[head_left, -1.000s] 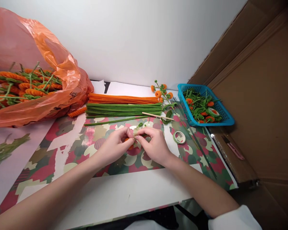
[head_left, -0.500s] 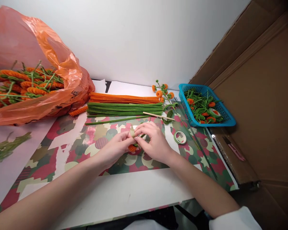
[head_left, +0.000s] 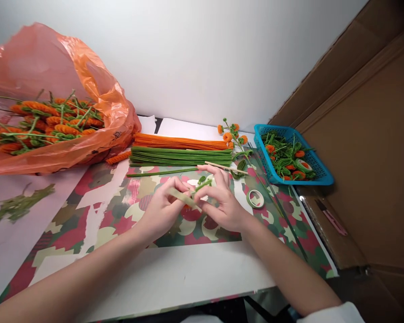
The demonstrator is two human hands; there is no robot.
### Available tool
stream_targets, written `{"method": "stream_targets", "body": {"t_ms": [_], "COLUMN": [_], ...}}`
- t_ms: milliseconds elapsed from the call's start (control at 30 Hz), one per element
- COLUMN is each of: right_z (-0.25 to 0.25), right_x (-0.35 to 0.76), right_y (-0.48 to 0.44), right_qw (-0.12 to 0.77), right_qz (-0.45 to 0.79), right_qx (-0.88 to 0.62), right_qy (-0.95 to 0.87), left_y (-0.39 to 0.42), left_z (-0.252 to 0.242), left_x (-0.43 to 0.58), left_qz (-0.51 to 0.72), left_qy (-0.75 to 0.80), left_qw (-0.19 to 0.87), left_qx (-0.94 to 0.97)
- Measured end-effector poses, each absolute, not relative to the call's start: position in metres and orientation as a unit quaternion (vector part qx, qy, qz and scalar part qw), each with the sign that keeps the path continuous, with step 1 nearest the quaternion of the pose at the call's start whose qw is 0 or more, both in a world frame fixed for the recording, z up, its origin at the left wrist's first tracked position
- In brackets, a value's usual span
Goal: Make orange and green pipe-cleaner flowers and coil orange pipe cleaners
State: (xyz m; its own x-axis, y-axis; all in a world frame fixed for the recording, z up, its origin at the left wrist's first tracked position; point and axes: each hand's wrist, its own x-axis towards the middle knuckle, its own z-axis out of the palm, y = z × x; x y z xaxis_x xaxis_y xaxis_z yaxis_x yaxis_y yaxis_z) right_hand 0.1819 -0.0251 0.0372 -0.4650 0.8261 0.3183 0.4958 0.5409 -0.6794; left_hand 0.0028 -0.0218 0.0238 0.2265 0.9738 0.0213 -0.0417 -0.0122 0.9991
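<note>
My left hand and my right hand meet over the patterned paper in the middle of the table. Between them is a small orange and green pipe-cleaner flower. A strip of pale green tape stretches from the left fingers toward the right fingers. The left fingers pinch the tape's end. The right fingers are curled round the flower's stem, with the green leaf sticking up above them.
Bundles of orange pipe cleaners and green pipe cleaners lie behind the hands, with a wooden stick. A tape roll sits at the right. A blue basket holds flower parts. An orange bag holds finished flowers. Cardboard walls the right.
The hands have drawn slightly apart, pulling a length of tape out to the left. The flower's green leaf now shows above the right fingers. The camera has shifted a little.
</note>
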Motion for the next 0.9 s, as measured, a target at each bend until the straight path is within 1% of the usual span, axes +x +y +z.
{"method": "stream_targets", "body": {"t_ms": [33, 100, 167, 200, 233, 300, 433, 533, 633, 700, 767, 833, 900], "right_z": [0.036, 0.032, 0.027, 0.024, 0.022, 0.019, 0.015, 0.014, 0.014, 0.015, 0.017, 0.019, 0.020], "right_x": [0.183, 0.182, 0.175, 0.170, 0.164, 0.153, 0.145, 0.147, 0.151, 0.154, 0.158, 0.162, 0.165], "right_y": [-0.025, -0.025, -0.028, -0.030, -0.031, -0.034, -0.036, -0.036, -0.037, -0.036, -0.035, -0.033, -0.031], "right_qw": [0.329, 0.383, 0.461, 0.485, 0.490, 0.490, 0.523, 0.526, 0.517, 0.512, 0.506, 0.504, 0.503], "right_qz": [0.277, 0.339, 0.417, 0.458, 0.496, 0.544, 0.542, 0.546, 0.536, 0.490, 0.427, 0.369, 0.320], "right_qx": [-0.398, -0.395, -0.408, -0.415, -0.431, -0.456, -0.456, -0.449, -0.440, -0.447, -0.449, -0.432, -0.404], "right_qy": [-0.810, -0.763, -0.669, -0.618, -0.572, -0.505, -0.474, -0.473, -0.501, -0.546, -0.600, -0.651, -0.694], "left_y": [-0.022, -0.023, -0.022, -0.022, -0.022, -0.022, -0.021, -0.021, -0.023, -0.025, -0.027, -0.028, -0.028], "left_z": [0.023, 0.020, 0.017, 0.015, 0.014, 0.011, 0.010, 0.010, 0.012, 0.015, 0.020, 0.026, 0.031], "left_x": [0.001, -0.002, -0.004, -0.005, -0.005, -0.005, -0.005, -0.006, -0.006, -0.005, -0.004, -0.002, -0.001], "left_qz": [0.467, 0.483, 0.480, 0.476, 0.474, 0.476, 0.482, 0.478, 0.479, 0.474, 0.459, 0.439, 0.421], "left_qy": [0.432, 0.430, 0.401, 0.380, 0.358, 0.320, 0.287, 0.282, 0.299, 0.328, 0.364, 0.396, 0.421], "left_qw": [0.500, 0.371, 0.246, 0.194, 0.152, 0.092, 0.029, 0.022, 0.059, 0.117, 0.201, 0.290, 0.358], "left_qx": [0.587, 0.667, 0.740, 0.769, 0.790, 0.814, 0.828, 0.832, 0.823, 0.809, 0.785, 0.753, 0.719]}}
